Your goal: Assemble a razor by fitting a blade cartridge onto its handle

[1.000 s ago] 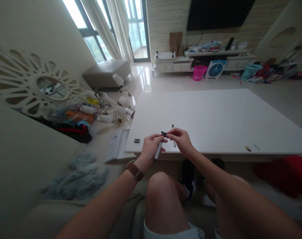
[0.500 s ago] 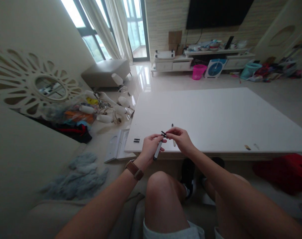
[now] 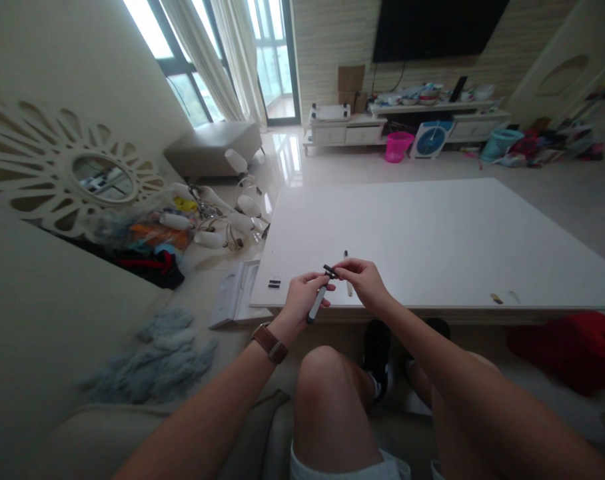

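My left hand (image 3: 302,297) is closed around a razor (image 3: 316,305) with a grey handle and a dark lower end. The handle slants down to the left, just over the table's near edge. At its upper end sits a black razor head (image 3: 329,270), which the fingertips of my right hand (image 3: 361,277) pinch from the right. Fingers partly hide where head and handle meet. Behind my right hand, a slim pale stick with a dark tip, like a toothbrush (image 3: 350,290), lies on the white table (image 3: 412,227). Two small dark strips (image 3: 274,284) lie left of my hands.
Small brown and clear bits (image 3: 496,299) lie near the table's front edge. An open white box (image 3: 235,293) and a lamp with several white shades (image 3: 242,220) are at the left. A red cloth (image 3: 577,347) is at the right, below the table.
The black head has tilted slightly between my fingers, and my right hand has shifted a little to the right. The left hand keeps its grip on the handle.
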